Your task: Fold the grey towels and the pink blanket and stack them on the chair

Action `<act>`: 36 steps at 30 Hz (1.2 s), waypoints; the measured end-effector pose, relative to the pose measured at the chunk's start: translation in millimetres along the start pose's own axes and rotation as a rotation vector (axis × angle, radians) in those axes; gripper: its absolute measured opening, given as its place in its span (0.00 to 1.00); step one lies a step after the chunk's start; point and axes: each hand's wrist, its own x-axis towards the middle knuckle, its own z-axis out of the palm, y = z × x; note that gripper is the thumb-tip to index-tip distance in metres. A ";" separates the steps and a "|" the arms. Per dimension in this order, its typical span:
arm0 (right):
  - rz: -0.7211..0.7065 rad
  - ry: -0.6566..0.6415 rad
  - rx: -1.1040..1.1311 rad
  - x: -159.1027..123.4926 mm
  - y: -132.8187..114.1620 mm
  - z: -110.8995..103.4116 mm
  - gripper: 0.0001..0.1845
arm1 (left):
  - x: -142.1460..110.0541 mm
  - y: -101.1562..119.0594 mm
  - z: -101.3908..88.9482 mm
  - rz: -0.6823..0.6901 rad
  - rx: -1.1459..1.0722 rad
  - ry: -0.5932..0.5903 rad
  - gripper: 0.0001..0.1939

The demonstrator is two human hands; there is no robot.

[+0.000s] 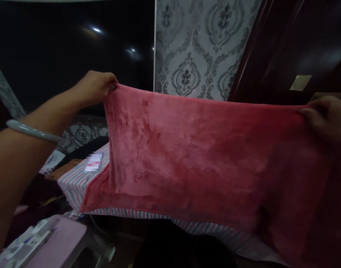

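Observation:
A red plush blanket (187, 149) is stretched between my two hands, its top edge running nearly straight across. My left hand (99, 87) pinches the upper left corner, with a pale bangle on that wrist. At the right edge of the view, my right hand (328, 115) grips the upper right corner, thumb toward me. Below, the blanket's lower part rests on a table with a striped cloth (73, 186). Its far right side falls into shadow, and what lies behind the raised blanket is hidden.
A pixelated white packet (93, 162) lies on the striped cloth at the left. In the lower left stands a pink stool (58, 238) with a white power strip (27, 245) on it. A large dark screen (75, 48) and patterned wallpaper (187, 56) are behind.

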 end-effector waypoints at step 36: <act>-0.101 -0.702 0.082 -15.6 -111.7 432.9 0.17 | 14.0 -63.3 442.7 -0.391 -0.095 -0.355 0.13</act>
